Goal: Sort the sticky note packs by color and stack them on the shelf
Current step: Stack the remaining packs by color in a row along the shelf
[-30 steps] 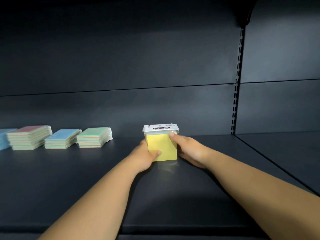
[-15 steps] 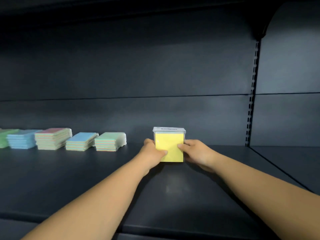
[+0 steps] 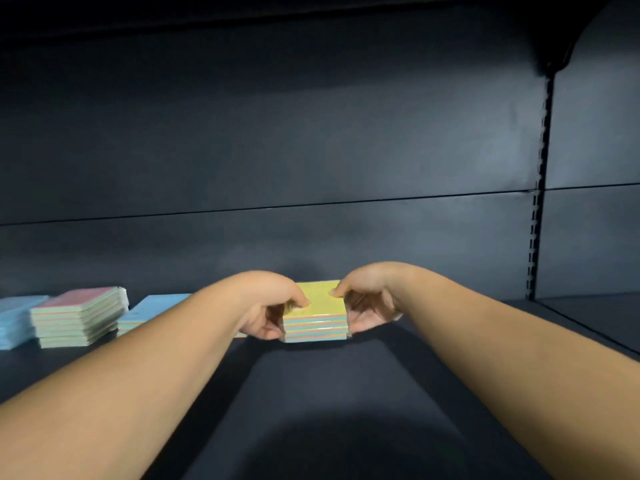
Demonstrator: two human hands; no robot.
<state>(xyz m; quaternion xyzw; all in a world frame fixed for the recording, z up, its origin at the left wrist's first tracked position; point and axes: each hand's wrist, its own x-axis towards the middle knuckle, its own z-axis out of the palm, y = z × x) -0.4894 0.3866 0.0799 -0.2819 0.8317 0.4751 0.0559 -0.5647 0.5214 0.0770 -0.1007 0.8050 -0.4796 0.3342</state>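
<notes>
A yellow-topped sticky note pack (image 3: pixel 320 299) with striped pastel edges lies flat at the middle of the dark shelf (image 3: pixel 311 393). My left hand (image 3: pixel 268 306) grips its left side and my right hand (image 3: pixel 369 303) grips its right side, thumbs on the top face. To the left stand a pink-topped stack (image 3: pixel 78 315), a blue-topped stack (image 3: pixel 154 308) partly hidden behind my left forearm, and a blue stack (image 3: pixel 14 320) at the frame's edge.
The shelf's dark back panel (image 3: pixel 311 168) rises right behind the packs. A slotted upright (image 3: pixel 538 220) divides this bay from the neighbouring bay (image 3: pixel 595 306) on the right. An upper shelf overhangs at the top.
The yellow pack stood upright on its edge with its face toward me; now it lies flat with the yellow face up, still held by both hands. The view has shifted closer.
</notes>
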